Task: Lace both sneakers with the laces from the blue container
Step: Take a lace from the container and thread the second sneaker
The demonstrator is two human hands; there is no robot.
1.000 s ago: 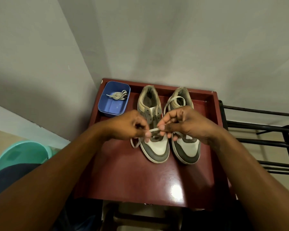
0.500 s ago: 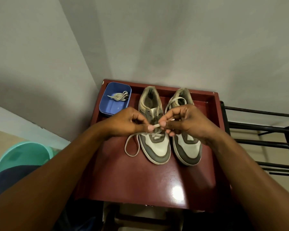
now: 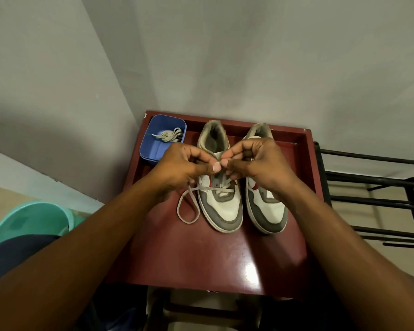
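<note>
Both hands have climbed from the toe end of the shoe toward its tongue. In the head view, the left hand [image 3: 179,168] and right hand [image 3: 256,163] meet thumb to thumb, fingers curled, each pinching the flat grey-beige lace [image 3: 188,206] above the grey-and-white leather sneaker on the left [image 3: 225,211]. Slack now lies as a wider loop on the glossy dark-red wooden table [image 3: 201,259], at the shoe's 9 o'clock. Lace crossings show on the lower eyelets, so I judge this shoe part-laced, with the upper eyelets still to do.

Count:
- Two sneakers; the matching one on the right [image 3: 268,211] shows no threaded lace that I can see.
- Two laces; the coiled spare lace [image 3: 170,136] lies in the blue container.
- One blue plastic container [image 3: 151,149], at the table's 10 o'clock.
</note>
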